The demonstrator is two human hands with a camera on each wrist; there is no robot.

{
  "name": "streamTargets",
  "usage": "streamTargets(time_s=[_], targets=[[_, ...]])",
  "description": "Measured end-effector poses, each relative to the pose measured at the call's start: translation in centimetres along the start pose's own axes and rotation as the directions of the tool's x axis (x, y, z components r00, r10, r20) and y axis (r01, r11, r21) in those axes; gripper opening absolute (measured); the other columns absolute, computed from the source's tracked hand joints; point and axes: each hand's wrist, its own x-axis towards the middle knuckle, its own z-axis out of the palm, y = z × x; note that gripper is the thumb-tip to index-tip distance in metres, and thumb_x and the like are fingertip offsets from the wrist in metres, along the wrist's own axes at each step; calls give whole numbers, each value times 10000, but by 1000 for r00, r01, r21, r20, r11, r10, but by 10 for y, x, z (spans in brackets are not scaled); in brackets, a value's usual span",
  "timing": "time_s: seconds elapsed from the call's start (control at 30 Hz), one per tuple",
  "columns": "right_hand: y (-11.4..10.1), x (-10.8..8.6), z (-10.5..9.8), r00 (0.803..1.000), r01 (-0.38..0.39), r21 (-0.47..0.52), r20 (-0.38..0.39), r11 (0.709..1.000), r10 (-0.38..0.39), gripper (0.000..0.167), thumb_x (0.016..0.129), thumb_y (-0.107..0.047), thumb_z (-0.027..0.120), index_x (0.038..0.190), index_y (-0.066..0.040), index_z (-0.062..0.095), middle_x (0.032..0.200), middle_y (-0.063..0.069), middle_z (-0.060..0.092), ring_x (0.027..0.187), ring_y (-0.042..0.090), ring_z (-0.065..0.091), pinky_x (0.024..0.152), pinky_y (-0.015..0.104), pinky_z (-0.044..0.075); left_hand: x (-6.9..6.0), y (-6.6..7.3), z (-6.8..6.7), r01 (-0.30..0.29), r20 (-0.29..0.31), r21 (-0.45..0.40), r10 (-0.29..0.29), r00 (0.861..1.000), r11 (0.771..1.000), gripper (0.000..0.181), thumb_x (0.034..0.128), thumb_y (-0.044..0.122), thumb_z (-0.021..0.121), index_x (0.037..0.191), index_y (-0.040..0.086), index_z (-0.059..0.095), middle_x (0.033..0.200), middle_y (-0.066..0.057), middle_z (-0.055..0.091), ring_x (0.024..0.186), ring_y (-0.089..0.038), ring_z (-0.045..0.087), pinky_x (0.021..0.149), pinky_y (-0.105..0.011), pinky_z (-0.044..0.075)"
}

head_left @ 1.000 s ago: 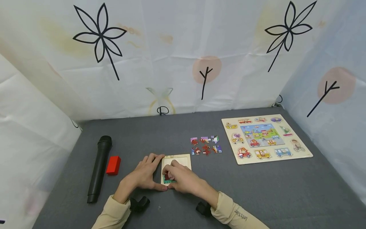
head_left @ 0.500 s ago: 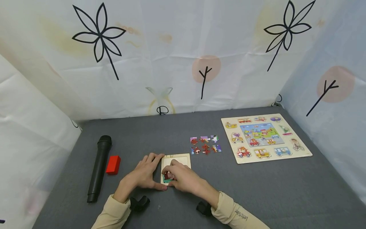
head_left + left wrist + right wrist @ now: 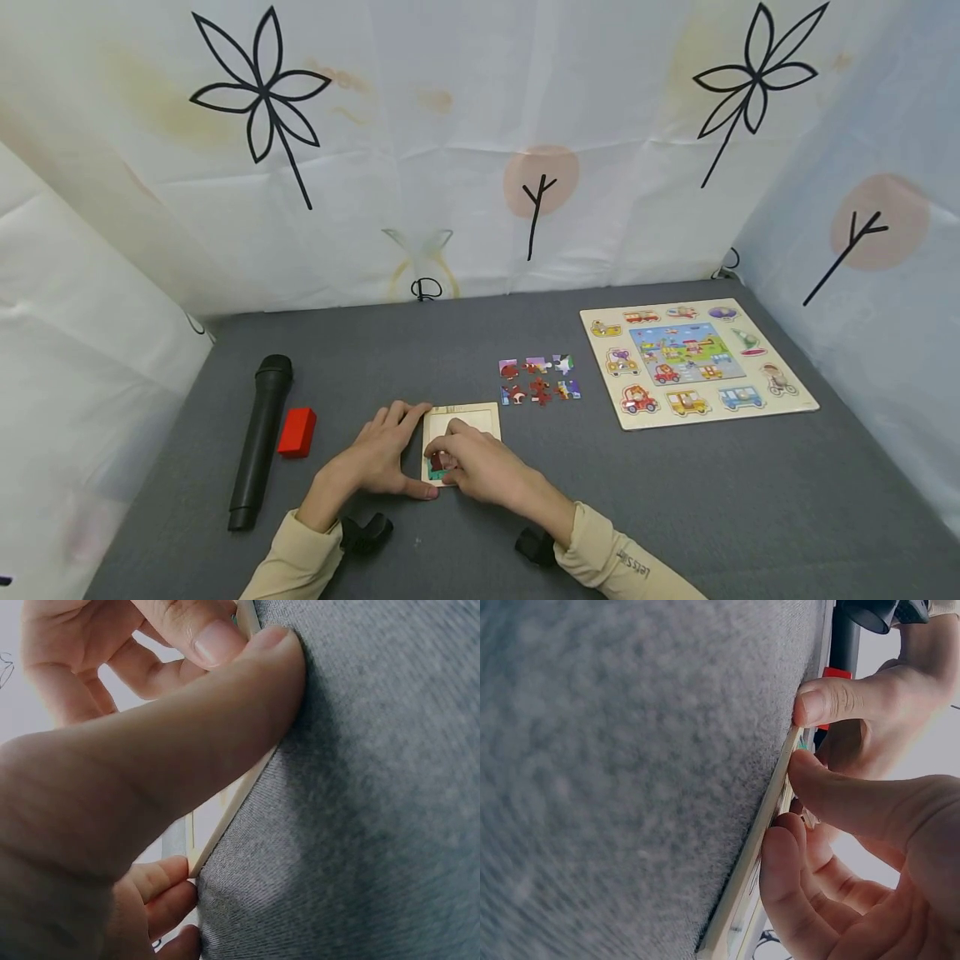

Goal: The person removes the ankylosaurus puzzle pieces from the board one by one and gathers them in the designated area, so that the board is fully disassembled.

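A small wooden puzzle tray with a raised rim lies on the table in front of me. My left hand spans its left side, thumb at the near corner and index fingertip at the far corner, both fairly straight. My right hand is over the tray with bent fingers and pinches a small pinkish-brown puzzle piece near the lower left of the recess. Green and dark-red picture parts show beside it. In the right wrist view the thumb and fingertips are close to the rim, hiding most of the piece.
Several loose jigsaw pieces lie in two rows beyond the tray. A large vehicle puzzle board is at the right. To the left are a black microphone and a red block. Printed cloth walls surround the grey table.
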Motion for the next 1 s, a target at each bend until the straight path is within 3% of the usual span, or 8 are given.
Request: streamTargets(time_s=[0.4,0.73,1.0], targets=[[1,1,0,1000,18,-24,0,1000,-18,344,845,-122,838,1179,-131,756,959,14,605,687,3,436,603,139,388,1,-3,1,-20,-18,20,21,1000,1000,1175,618,607,924,1534,99,391,1265,-110,501,1052,-237,453,874,-474,424],[2,0,-1,999,29,30,13,999,-29,295,907,-98,772,1200,-109,738,993,34,600,772,42,506,657,136,444,1,-2,0,-23,-13,18,23,1000,1000,1180,619,623,917,1536,102,389,1264,-111,500,1039,-231,442,848,-442,408],[10,-2,-10,1000,24,60,-9,998,-24,313,912,-127,770,1219,-99,716,1020,49,585,742,41,485,640,156,421,2,-3,2,-15,-6,21,15,1000,1000,1166,627,616,916,1536,109,389,1269,-102,494,1038,-225,436,851,-419,398]])
